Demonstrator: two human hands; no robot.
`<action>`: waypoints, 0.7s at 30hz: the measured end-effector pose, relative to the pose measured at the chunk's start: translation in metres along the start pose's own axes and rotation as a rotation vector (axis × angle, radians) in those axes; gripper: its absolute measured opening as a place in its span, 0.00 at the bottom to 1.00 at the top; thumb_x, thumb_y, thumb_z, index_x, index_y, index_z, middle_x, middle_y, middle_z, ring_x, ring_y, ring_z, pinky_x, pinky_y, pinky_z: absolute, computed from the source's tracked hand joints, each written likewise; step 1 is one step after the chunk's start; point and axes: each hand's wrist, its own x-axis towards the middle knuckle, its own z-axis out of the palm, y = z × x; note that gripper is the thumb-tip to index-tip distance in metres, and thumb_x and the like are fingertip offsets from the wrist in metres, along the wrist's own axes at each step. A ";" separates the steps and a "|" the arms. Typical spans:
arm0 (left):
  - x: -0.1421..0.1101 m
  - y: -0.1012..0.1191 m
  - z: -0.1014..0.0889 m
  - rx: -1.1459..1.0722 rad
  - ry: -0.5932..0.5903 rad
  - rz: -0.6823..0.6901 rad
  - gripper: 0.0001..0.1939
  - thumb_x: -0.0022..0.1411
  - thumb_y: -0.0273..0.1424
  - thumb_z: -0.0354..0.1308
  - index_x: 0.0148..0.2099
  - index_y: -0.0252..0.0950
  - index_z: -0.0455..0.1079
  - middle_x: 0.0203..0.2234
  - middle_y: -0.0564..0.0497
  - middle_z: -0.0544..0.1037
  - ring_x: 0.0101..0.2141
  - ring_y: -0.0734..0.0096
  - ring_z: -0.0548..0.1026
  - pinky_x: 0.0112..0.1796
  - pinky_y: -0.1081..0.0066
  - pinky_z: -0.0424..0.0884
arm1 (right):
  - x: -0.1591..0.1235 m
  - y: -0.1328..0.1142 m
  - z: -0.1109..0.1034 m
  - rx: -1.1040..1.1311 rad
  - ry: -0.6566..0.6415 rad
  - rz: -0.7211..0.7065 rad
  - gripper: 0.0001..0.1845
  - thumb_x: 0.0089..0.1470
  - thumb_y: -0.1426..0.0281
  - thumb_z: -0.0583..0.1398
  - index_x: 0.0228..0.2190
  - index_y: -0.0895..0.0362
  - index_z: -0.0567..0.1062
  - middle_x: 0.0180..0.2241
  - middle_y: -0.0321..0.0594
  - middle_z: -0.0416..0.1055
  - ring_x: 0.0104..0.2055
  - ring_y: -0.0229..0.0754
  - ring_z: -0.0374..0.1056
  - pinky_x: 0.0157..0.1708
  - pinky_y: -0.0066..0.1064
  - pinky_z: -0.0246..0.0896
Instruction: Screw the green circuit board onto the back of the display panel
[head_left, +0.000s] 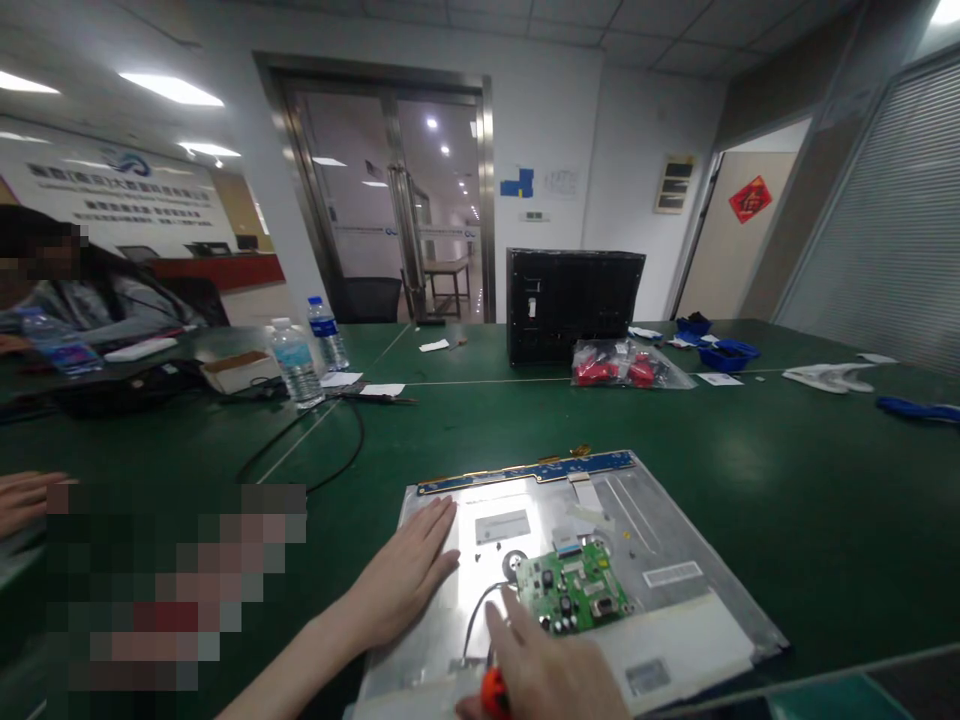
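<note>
An LCD panel [675,540] lies on its face, its metal back up. My left hand [405,570] rests flat on the panel's left part, fingers stretched out. My right hand [547,665] is over the near edge, its fingers curled round a screwdriver [495,692] of which only the red-and-black handle shows; the tip is hidden. Just beyond these fingers sits a green circuit board [574,590], with a ribbon cable at its far side and a thin black cable [474,615] to its left. A few tiny dark screws lie on the metal. Along the far edge runs a blue circuit strip [525,475].
Farther back stand a black monitor housing [574,305], a plastic bag with red items [630,368], water bottles [296,365] and blue trays [727,354]. A black cable [356,450] curls on the green table [750,440]. Another person [112,285] sits at left; a separate hand [30,500] shows at the left edge.
</note>
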 end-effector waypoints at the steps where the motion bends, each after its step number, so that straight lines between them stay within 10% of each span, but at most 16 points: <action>1: -0.004 -0.005 -0.001 0.011 0.015 -0.005 0.31 0.73 0.45 0.41 0.68 0.29 0.57 0.65 0.37 0.61 0.63 0.52 0.62 0.60 0.53 0.62 | 0.001 0.015 -0.008 -0.024 -0.039 0.039 0.33 0.51 0.60 0.66 0.56 0.60 0.71 0.57 0.58 0.68 0.32 0.53 0.79 0.26 0.35 0.75; 5: -0.021 -0.021 -0.009 0.027 0.075 0.012 0.29 0.73 0.44 0.40 0.67 0.33 0.60 0.63 0.41 0.65 0.60 0.55 0.67 0.58 0.57 0.66 | -0.005 0.070 -0.032 -0.127 -0.052 0.345 0.23 0.62 0.64 0.56 0.57 0.57 0.71 0.59 0.54 0.67 0.42 0.54 0.78 0.37 0.40 0.76; 10: -0.035 -0.037 -0.021 0.032 0.124 -0.019 0.27 0.72 0.44 0.40 0.62 0.38 0.69 0.58 0.47 0.73 0.56 0.60 0.73 0.57 0.62 0.69 | -0.023 0.112 -0.031 -0.176 -0.066 0.396 0.20 0.64 0.68 0.52 0.55 0.55 0.73 0.58 0.50 0.69 0.46 0.54 0.77 0.40 0.41 0.75; 21: -0.043 -0.055 -0.028 0.030 0.151 -0.139 0.25 0.68 0.45 0.43 0.50 0.41 0.78 0.48 0.48 0.81 0.48 0.57 0.79 0.51 0.63 0.74 | -0.039 0.118 -0.012 -0.180 -0.087 0.410 0.21 0.64 0.67 0.52 0.55 0.54 0.73 0.59 0.49 0.67 0.39 0.53 0.79 0.36 0.41 0.77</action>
